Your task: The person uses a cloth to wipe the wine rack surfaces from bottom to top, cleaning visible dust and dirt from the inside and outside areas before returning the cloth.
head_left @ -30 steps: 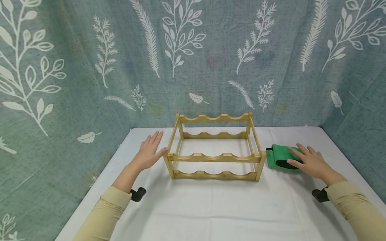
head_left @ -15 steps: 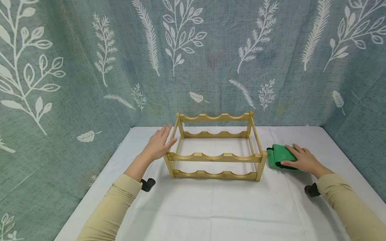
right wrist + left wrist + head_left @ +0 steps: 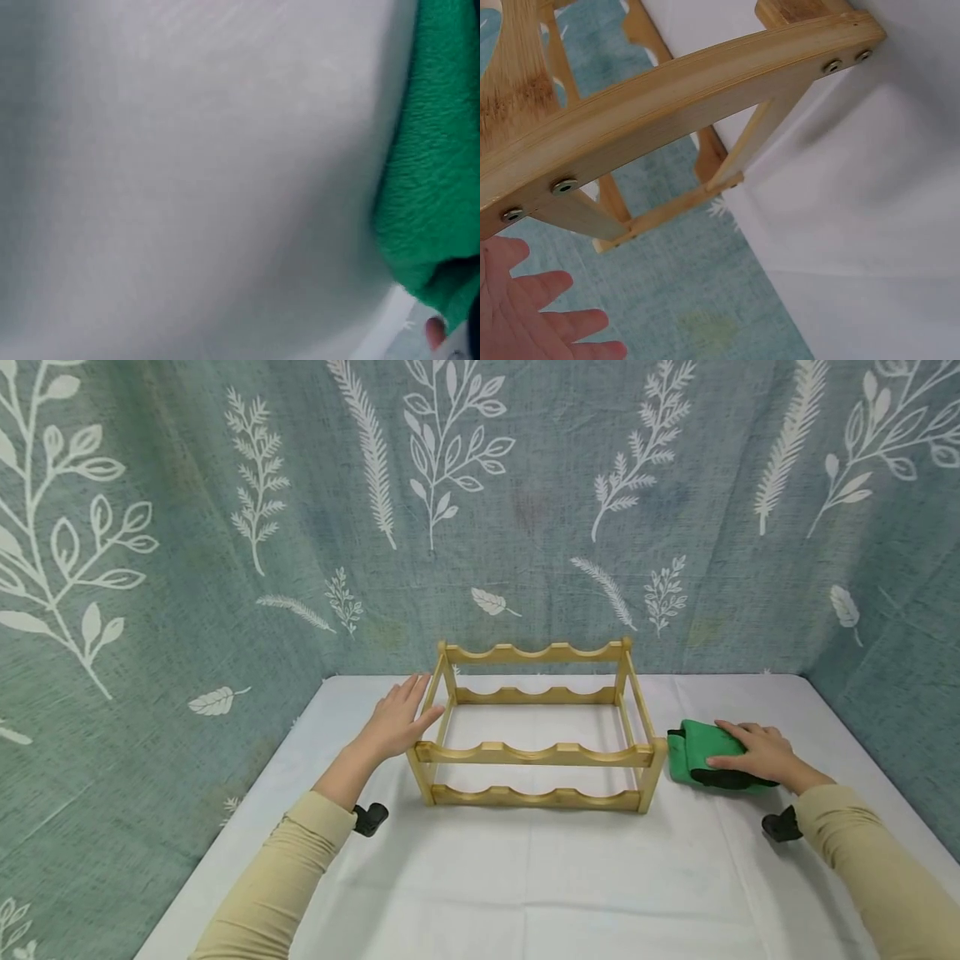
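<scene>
Green cloth bundle (image 3: 705, 745) sits on the white-covered bench (image 3: 570, 885), toward the right edge and short of the far right corner, just right of the wooden rack (image 3: 492, 752), which stands near the far edge, about midway along it. Right hand (image 3: 761, 753) lies over the bundle's right part, thumb toward the near edge of the bench, other fingers toward the far edge; cannot tell if they curl down and clamp. Left hand (image 3: 393, 722) is at the rack's left end, fingers (image 3: 577, 322) straight and spread apart, nothing held; contact with the rail is unclear. Step in hand looks like getting hold of the bundle. To do it well, the right hand should probably take the whole folded thickness between thumb and fingers, since a pinch on the top layer alone could let the folds open. The black patch (image 3: 723, 778) on the near side may be a loose flap, so better kept inside the grip. Left hand is best kept light by the rack: a hard push could slide it into the bundle.
</scene>
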Demonstrator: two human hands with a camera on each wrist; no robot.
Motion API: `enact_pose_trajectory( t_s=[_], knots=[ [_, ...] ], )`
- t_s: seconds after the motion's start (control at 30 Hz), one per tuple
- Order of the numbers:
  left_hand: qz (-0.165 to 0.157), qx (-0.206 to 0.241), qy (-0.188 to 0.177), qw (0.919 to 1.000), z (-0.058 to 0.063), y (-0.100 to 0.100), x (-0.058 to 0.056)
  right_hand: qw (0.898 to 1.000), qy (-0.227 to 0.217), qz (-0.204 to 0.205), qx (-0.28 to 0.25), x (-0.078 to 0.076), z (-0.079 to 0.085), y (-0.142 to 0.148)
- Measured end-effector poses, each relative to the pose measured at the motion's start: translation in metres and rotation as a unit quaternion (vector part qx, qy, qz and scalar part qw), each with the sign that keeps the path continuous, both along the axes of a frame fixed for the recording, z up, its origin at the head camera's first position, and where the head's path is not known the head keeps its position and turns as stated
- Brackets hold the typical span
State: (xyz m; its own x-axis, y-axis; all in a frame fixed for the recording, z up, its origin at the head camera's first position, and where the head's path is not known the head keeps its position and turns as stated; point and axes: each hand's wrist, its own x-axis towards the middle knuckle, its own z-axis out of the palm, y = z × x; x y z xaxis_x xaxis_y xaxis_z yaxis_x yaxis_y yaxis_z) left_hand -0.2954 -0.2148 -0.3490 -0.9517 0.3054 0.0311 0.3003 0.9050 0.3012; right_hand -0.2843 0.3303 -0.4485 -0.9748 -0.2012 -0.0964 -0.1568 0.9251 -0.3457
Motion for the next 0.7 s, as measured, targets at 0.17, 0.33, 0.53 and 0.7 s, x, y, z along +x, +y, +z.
enact_pose_trajectory(
  t_s=[0.17,0.33,0.53,0.7],
  knots=[
    [0.007,0.009,-0.007,0.9999,-0.003,0.002,-0.001,0.999,-0.037,-0.003,-0.04,0.003,-0.004,-0.001],
    [0.015,0.014,-0.008,0.9998,-0.005,0.001,-0.002,0.998,-0.031,-0.005,-0.052,0.011,-0.005,-0.006],
    [0.017,0.012,-0.008,0.9997,-0.005,0.001,-0.002,0.996,-0.018,0.004,-0.087,0.018,-0.007,-0.011],
    [0.02,0.006,-0.01,0.9997,-0.004,0.003,0.0,0.994,-0.017,-0.001,-0.106,0.022,-0.008,-0.013]
  ],
)
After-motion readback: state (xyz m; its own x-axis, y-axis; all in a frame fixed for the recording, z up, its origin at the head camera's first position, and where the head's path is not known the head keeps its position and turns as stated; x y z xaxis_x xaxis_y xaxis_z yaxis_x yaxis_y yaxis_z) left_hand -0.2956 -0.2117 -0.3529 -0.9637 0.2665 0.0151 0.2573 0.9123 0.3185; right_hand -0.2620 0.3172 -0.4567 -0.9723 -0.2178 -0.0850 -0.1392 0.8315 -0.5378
